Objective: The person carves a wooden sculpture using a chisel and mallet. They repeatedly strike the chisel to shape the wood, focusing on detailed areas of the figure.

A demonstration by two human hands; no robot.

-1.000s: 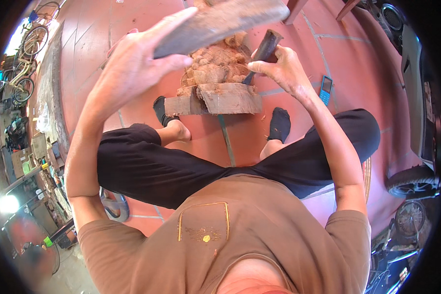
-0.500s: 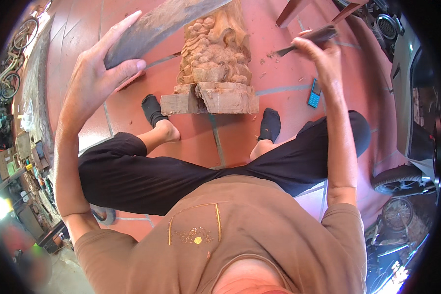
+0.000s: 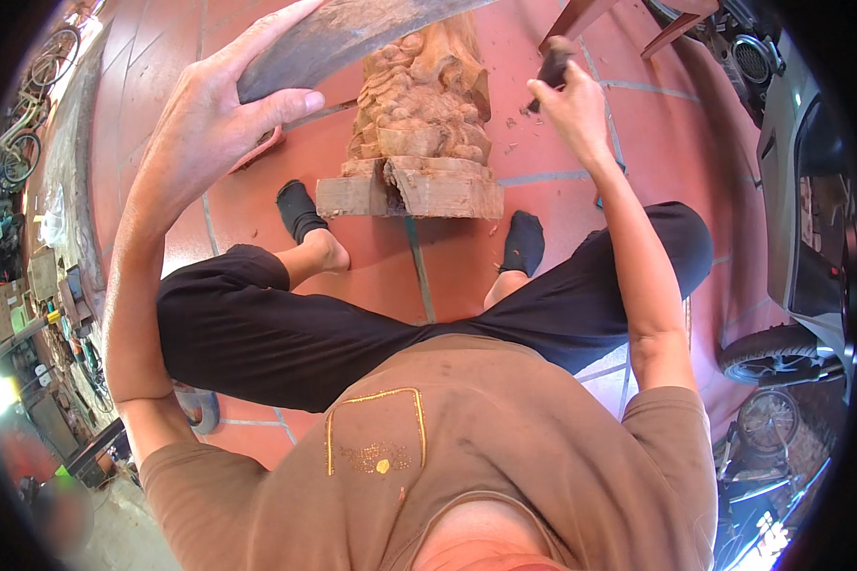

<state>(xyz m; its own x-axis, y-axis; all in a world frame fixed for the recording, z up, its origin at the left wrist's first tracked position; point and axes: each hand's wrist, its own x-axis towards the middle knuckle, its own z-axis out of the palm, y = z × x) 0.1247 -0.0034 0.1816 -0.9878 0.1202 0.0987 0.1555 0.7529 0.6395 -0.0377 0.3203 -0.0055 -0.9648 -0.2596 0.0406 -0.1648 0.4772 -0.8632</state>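
Note:
My left hand (image 3: 200, 114) holds the rounded end of a long greyish-brown wooden board (image 3: 338, 40), its thumb on the near side and fingers along the far edge. The board slants up and out of view over the carving's upper end. In front of me lies a carved block of wood (image 3: 419, 114), knobbly on top, with a split, squared base (image 3: 443, 190) between my feet. To the right of it, my right hand (image 3: 576, 109) is closed around a short dark-brown tool (image 3: 553, 65) held above the floor. The fist partly hides the tool, so its kind is unclear.
Wood chips dot the red tiled floor (image 3: 528, 171) beside the carving. Wooden furniture legs (image 3: 571, 21) stand at the far right. A motorbike with a black wheel (image 3: 781, 354) is on the right; bicycles (image 3: 55, 57) and clutter line the left. My right forearm mostly covers a phone.
My right hand has moved left toward the carving with the dark tool, turning it more upright. My left hand and the board have shifted right and farther away. The phone has become mostly covered.

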